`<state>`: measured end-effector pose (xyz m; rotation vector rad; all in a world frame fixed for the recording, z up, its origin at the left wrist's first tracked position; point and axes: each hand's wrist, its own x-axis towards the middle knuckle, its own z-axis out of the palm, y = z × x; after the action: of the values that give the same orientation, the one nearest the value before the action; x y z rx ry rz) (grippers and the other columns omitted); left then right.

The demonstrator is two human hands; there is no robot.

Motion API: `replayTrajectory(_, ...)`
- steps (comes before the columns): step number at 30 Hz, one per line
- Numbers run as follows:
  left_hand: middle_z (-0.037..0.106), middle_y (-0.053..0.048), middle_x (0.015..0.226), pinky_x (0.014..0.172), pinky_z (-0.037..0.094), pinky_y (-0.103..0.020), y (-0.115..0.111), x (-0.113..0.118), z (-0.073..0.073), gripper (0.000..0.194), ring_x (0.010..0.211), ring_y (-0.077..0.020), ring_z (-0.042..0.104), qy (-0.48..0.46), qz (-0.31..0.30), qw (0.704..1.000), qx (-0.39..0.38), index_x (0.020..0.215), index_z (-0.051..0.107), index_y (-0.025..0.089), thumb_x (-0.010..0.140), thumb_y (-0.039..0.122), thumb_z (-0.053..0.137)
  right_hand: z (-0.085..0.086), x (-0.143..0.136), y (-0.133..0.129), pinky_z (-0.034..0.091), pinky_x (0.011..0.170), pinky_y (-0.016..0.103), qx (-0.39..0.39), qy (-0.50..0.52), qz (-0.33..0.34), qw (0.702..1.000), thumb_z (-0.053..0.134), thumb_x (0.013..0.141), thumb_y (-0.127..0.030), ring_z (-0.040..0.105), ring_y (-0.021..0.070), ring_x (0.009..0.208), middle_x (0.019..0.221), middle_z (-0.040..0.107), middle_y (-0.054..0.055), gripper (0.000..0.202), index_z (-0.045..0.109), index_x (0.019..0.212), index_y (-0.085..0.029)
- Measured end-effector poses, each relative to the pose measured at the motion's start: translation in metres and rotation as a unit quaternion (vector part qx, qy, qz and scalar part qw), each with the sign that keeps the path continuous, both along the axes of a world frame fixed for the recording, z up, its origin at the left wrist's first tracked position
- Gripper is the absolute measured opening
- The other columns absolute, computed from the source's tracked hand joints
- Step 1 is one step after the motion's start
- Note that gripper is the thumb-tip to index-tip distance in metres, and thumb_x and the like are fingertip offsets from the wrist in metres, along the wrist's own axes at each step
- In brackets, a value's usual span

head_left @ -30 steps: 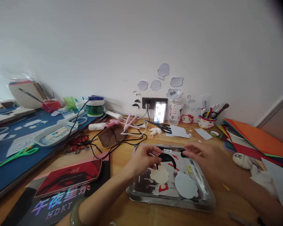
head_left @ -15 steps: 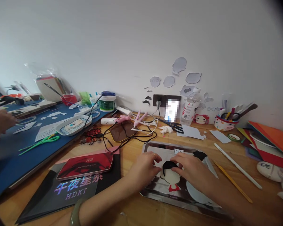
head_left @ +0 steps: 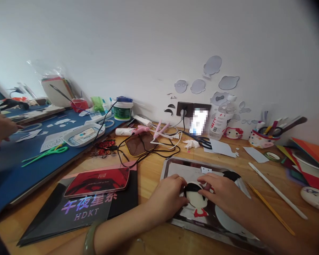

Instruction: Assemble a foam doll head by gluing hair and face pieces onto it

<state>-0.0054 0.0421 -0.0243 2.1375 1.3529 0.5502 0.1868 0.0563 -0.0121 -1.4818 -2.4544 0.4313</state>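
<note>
With left fingers (head_left: 181,181) and right fingers (head_left: 205,193) parted at opposite ends of the black piece (head_left: 193,186) atop the pale cutout (head_left: 195,200) in the metal tray (head_left: 183,224), best to align curved edges with small, even nudges from both sides, pressing lightly without creasing.

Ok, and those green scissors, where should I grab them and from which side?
Take the green scissors by the looped handles, reaching from above and the right with your left hand. They lie flat on the blue surface, loops toward you on the right and blades pointing left. I'd stay on the near side, since the white dish sits right behind the handles.
</note>
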Motion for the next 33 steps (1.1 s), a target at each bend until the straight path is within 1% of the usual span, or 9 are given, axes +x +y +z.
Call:
replayTrajectory(5,0.057,0.0,0.08,0.06,0.039,-0.021,0.0008,0.0012,-0.0009,0.028,0.068,-0.0126,0.051,-0.008,0.004,1.0,-0.004,0.086,0.057,0.017,0.06,0.022,0.065,0.0015,-0.004,-0.0024,0.041,0.065,0.03,-0.025,-0.003,-0.019,1.0,0.057,0.07,-0.026,0.055,0.0172,0.071,0.079,0.061,0.002,0.019,0.06,0.088,-0.021)
replayTrajectory(8,0.057,0.0,0.08,0.06,0.038,-0.021,0.0025,0.0008,-0.0019,0.029,0.068,-0.0124,0.05,-0.016,0.004,1.0,-0.014,0.087,0.058,0.018,0.06,0.023,0.066,0.002,-0.0056,-0.0027,0.041,0.065,0.029,-0.033,0.005,-0.027,0.999,0.054,0.071,-0.023,0.055,0.0163,0.071,0.078,0.061,0.002,0.017,0.06,0.086,-0.021)
replayTrajectory(11,0.057,0.0,0.078,0.059,0.038,-0.021,0.005,-0.0002,-0.0021,0.03,0.067,-0.0123,0.05,-0.019,-0.004,0.999,-0.028,0.087,0.06,0.019,0.058,0.024,0.066,0.0002,-0.0055,-0.0006,0.041,0.065,0.028,-0.023,0.008,-0.025,0.999,0.051,0.071,-0.018,0.056,0.0161,0.071,0.077,0.062,0.001,0.016,0.061,0.083,-0.021)
replayTrajectory(14,0.056,0.001,0.075,0.058,0.037,-0.02,0.0065,-0.0006,-0.0015,0.029,0.066,-0.0119,0.049,-0.023,-0.013,0.999,-0.036,0.085,0.061,0.019,0.058,0.024,0.066,-0.0029,-0.0054,0.0012,0.041,0.063,0.028,-0.01,0.005,-0.027,1.0,0.049,0.071,-0.018,0.056,0.0164,0.07,0.076,0.063,0.001,0.016,0.061,0.081,-0.021)
replayTrajectory(18,0.056,0.002,0.074,0.058,0.037,-0.02,0.0065,-0.0001,-0.001,0.028,0.066,-0.0116,0.049,-0.028,-0.006,0.998,-0.049,0.086,0.062,0.02,0.058,0.022,0.066,-0.0058,-0.0055,0.0001,0.042,0.062,0.028,0.001,0.008,-0.037,0.999,0.048,0.072,-0.02,0.057,0.017,0.071,0.077,0.063,0.001,0.015,0.061,0.081,-0.022)
replayTrajectory(27,0.06,0.001,0.075,0.059,0.038,-0.021,0.0068,0.0007,-0.0006,0.027,0.068,-0.0128,0.051,-0.038,0.013,0.997,-0.061,0.086,0.062,0.02,0.06,0.025,0.064,-0.005,-0.0083,-0.0026,0.041,0.063,0.029,0.008,-0.009,-0.062,0.998,0.048,0.074,-0.022,0.056,0.017,0.07,0.075,0.062,0.0,0.013,0.06,0.077,-0.022)
replayTrajectory(30,0.06,0.001,0.073,0.058,0.038,-0.021,0.0075,0.0021,-0.0011,0.023,0.067,-0.0129,0.051,-0.042,0.019,0.997,-0.06,0.085,0.062,0.02,0.062,0.024,0.062,-0.0061,-0.0088,-0.0025,0.041,0.063,0.029,0.014,-0.011,-0.067,0.998,0.048,0.073,-0.022,0.056,0.0169,0.069,0.074,0.062,0.0,0.013,0.061,0.077,-0.022)
replayTrajectory(33,0.061,0.001,0.073,0.058,0.038,-0.022,0.0083,0.0029,-0.0018,0.024,0.066,-0.013,0.052,-0.043,0.02,0.997,-0.062,0.086,0.062,0.02,0.062,0.023,0.061,-0.0024,-0.0077,-0.0025,0.041,0.062,0.028,0.003,0.003,-0.068,0.998,0.048,0.074,-0.023,0.057,0.0164,0.069,0.073,0.063,-0.001,0.014,0.061,0.076,-0.022)
